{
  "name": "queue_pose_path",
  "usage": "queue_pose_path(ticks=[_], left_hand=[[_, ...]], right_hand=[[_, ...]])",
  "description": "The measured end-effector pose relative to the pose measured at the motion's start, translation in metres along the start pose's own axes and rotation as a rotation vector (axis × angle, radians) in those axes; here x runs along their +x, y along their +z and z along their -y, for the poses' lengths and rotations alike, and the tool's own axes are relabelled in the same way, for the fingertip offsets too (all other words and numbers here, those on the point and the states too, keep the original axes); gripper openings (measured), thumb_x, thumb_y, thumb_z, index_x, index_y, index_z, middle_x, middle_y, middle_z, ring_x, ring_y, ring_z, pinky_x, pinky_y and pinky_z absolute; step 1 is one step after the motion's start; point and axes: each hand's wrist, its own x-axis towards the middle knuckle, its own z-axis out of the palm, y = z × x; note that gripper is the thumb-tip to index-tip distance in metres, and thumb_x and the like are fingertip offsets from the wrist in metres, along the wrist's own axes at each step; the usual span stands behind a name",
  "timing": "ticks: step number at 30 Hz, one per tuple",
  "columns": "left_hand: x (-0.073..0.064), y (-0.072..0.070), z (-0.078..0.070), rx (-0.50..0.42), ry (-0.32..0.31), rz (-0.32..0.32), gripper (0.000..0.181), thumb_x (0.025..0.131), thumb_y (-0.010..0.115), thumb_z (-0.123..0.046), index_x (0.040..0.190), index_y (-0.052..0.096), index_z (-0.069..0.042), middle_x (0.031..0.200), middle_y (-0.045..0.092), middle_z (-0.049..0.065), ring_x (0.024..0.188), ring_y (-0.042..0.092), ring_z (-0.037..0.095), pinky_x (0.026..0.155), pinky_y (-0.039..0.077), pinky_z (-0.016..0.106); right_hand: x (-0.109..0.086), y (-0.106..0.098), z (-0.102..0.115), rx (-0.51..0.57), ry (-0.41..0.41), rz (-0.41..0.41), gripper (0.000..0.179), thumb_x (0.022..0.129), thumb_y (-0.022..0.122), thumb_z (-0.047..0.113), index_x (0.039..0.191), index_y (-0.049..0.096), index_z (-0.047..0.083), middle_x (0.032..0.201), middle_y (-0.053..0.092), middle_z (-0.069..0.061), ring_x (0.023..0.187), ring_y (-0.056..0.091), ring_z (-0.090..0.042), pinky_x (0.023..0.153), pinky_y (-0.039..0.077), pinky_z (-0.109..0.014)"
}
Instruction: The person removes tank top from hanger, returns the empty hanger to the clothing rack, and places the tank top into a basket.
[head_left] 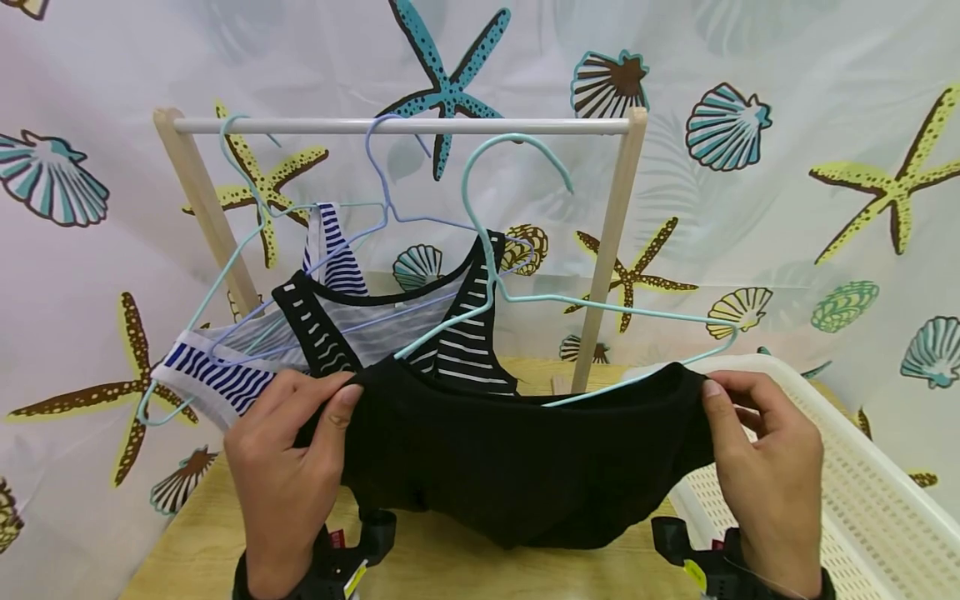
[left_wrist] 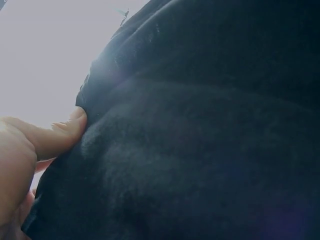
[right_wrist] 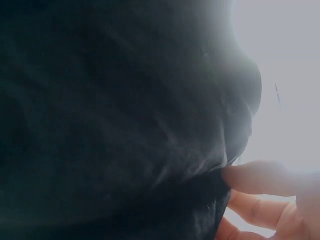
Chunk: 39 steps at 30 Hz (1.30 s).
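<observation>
Black underpants (head_left: 525,467) are stretched wide between my two hands in the head view. My left hand (head_left: 288,467) pinches their upper left corner between thumb and fingers. At the upper right corner, my right hand (head_left: 772,467) pinches the cloth the same way. A mint-green hanger (head_left: 615,308) rises out of the waist opening, its lower part hidden inside the cloth; its hook sits below the rail. Dark fabric (left_wrist: 200,140) fills most of the left wrist view, with the thumb on its edge. In the right wrist view, fingertips grip the fabric (right_wrist: 125,125) edge.
Behind stands a rack with a white rail (head_left: 315,126) and wooden posts. From it hang a black striped top (head_left: 468,333) on a purple hanger (head_left: 382,179) and a blue-striped garment (head_left: 225,371) on a green hanger (head_left: 232,267). A white basket (head_left: 862,467) stands right on the wooden table (head_left: 427,567).
</observation>
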Motion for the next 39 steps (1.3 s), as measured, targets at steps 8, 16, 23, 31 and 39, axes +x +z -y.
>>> queue_pose_path(ticks=[8, 16, 23, 31, 39], left_hand=[[-0.0015, -0.0004, -0.0008, 0.013, -0.006, 0.02, 0.014, 0.079, 0.076, 0.002, 0.093, 0.076, -0.002, 0.073, 0.057, 0.003, 0.069, 0.045, 0.008, 0.059, 0.031, 0.02], [-0.0004, -0.0002, -0.0007, 0.026, -0.007, 0.028, 0.012, 0.082, 0.074, -0.001, 0.093, 0.076, -0.002, 0.075, 0.058, 0.004, 0.071, 0.047, 0.008, 0.061, 0.032, 0.021], [-0.0006, -0.0004, -0.0004, 0.041, -0.013, 0.034, 0.011, 0.082, 0.074, -0.001, 0.093, 0.075, 0.0, 0.074, 0.058, 0.006, 0.073, 0.048, 0.009, 0.064, 0.034, 0.021], [-0.0012, 0.0018, 0.0011, 0.035, 0.003, 0.025, 0.013, 0.081, 0.075, 0.001, 0.093, 0.075, -0.001, 0.074, 0.058, 0.005, 0.071, 0.047, 0.01, 0.063, 0.034, 0.02], [0.0012, 0.0036, -0.0001, 0.013, -0.009, 0.015, 0.014, 0.079, 0.075, 0.003, 0.092, 0.076, -0.001, 0.074, 0.06, 0.007, 0.07, 0.049, 0.015, 0.063, 0.034, 0.019]], right_hand=[[-0.0014, -0.0009, -0.0014, -0.018, -0.01, 0.041, 0.013, 0.094, 0.063, 0.018, 0.1, 0.07, 0.009, 0.094, 0.063, 0.006, 0.09, 0.055, -0.003, 0.08, 0.04, -0.019], [-0.0011, 0.0003, 0.0007, 0.0, -0.056, 0.081, 0.01, 0.093, 0.064, 0.014, 0.097, 0.07, 0.008, 0.092, 0.062, 0.01, 0.088, 0.056, -0.002, 0.08, 0.04, -0.017], [-0.0015, 0.0016, 0.0013, -0.021, -0.07, 0.116, 0.01, 0.093, 0.064, 0.015, 0.099, 0.07, 0.01, 0.094, 0.064, 0.004, 0.089, 0.055, -0.001, 0.081, 0.04, -0.015], [-0.0037, 0.0022, 0.0008, -0.048, -0.085, 0.147, 0.01, 0.093, 0.063, 0.014, 0.099, 0.07, 0.009, 0.093, 0.065, 0.001, 0.088, 0.054, -0.001, 0.081, 0.041, -0.015], [-0.0018, 0.0006, -0.0019, -0.062, -0.137, 0.182, 0.007, 0.092, 0.064, 0.013, 0.097, 0.07, 0.011, 0.091, 0.066, 0.001, 0.087, 0.054, 0.001, 0.079, 0.041, -0.013]])
